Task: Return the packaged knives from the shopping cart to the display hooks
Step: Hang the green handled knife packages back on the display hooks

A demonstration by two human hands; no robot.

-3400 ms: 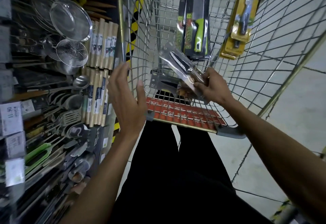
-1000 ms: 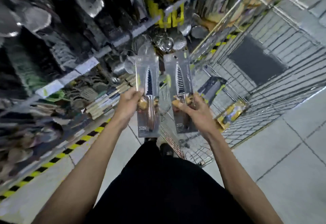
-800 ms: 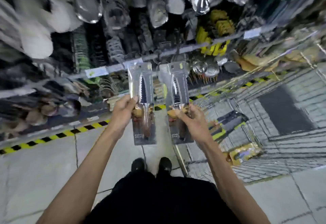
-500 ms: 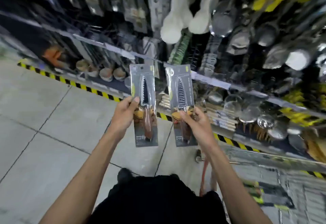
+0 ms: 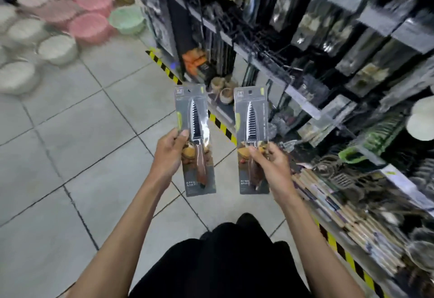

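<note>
Item: two packaged knives, carded, upright, apart. Left hand (image 5: 169, 154) pinches the left pack (image 5: 195, 140) at its edge; right hand (image 5: 270, 163) grips the right pack (image 5: 252, 141) (handle level). Display hooks (image 5: 270, 55) lie beyond, blurred. Risk: thin edge-pinch slipping, card dropping to the tiled floor (image 5: 82, 133).

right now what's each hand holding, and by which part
The left hand pinches a grey carded pack of a serrated, brown-handled knife by its left edge, mid-height. The right hand grips a matching grey knife pack at its middle.
</note>
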